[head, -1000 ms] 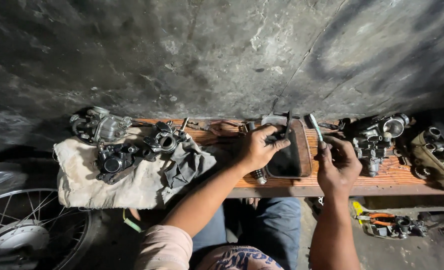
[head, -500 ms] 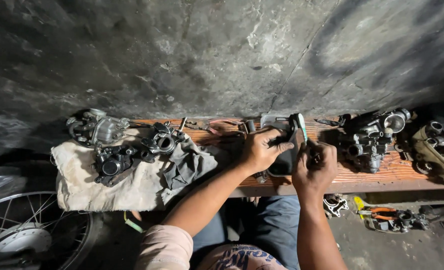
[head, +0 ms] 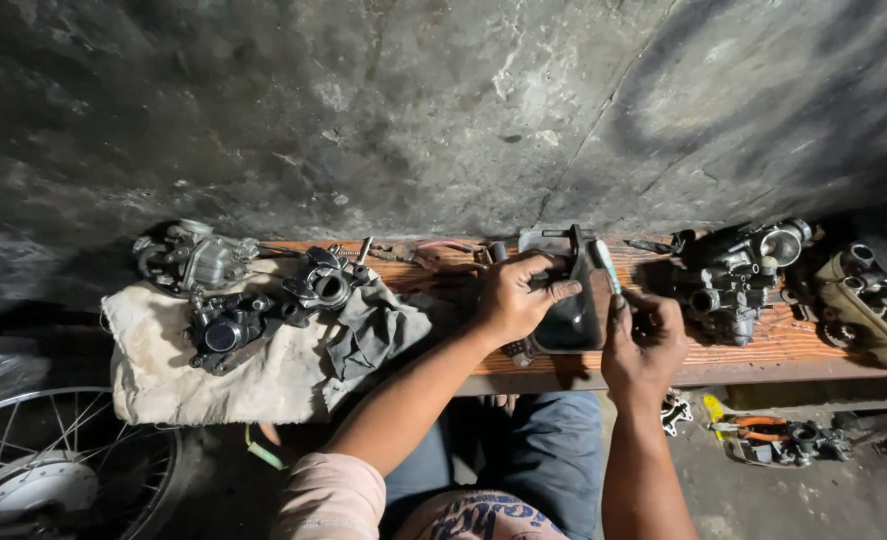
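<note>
1. looks like the cleaning/scrubbing step on a dark metal part (head: 569, 320) that sits on the wooden bench (head: 764, 352). the left hand (head: 514, 298) is pressed down on it, fingers (head: 554, 292) curled over its near-left side and clamped on it to keep it steady.

2. the right hand (head: 646, 340) has a small brush (head: 607, 266) with a greenish tip, fingers wrapped tight round the handle, and the tip pokes up just beyond the knuckles, right beside the part's right edge. can't tell if the bristles are actually touching metal.

3. my guess for the next move: tip the brush in toward the left fingertips and work it over the part, while the left hand grips hard so it doesn't skid on the wood.

4. the part itself: blackish, boxy, dull and grimy, with a paler grey piece sticking up on the far side, past the left fingertips. too dark for finer detail.

5. left of the left hand there's a dirty cloth (head: 164, 370) with a few carburettor bodies (head: 226, 328) on it. right of the right hand, another cluster of engine parts (head: 734, 280), well apart from the fingers. a spoked wheel (head: 44, 470) sits low on the far left.
</note>
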